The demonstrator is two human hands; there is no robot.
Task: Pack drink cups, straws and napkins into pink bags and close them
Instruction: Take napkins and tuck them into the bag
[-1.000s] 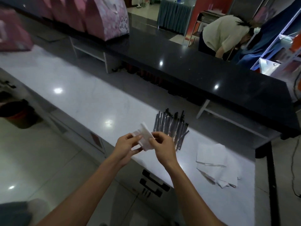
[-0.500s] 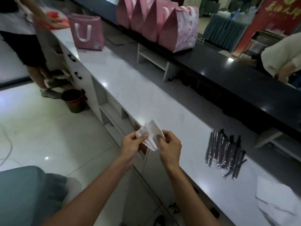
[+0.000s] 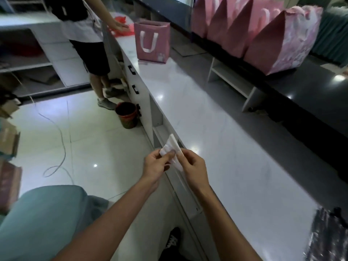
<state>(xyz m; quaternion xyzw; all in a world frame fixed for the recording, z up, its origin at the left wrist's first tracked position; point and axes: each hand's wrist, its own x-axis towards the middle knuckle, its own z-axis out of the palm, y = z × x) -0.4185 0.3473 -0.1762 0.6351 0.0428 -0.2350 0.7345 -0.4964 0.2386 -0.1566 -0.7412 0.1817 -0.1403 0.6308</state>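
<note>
- View has swung left since 0.5 s ago: straws [image 3: 328,234] now at frame's bottom right, open pink bag [image 3: 152,43] closer to centre; likely heading to bag w/ napkins.
- Napkins [image 3: 172,152] still pinched between left hand [image 3: 156,166] & right hand [image 3: 194,169], over white counter [image 3: 216,132] front edge.
- Counter betw. hands & bag bare; another person stands near bag.

Bare counter [image 3: 188,110] stretches to pink bag [image 3: 152,42].

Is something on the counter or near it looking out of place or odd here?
Nothing stands out. One pink bag stands upright on the white counter; both hands pinch a folded napkin.
</note>
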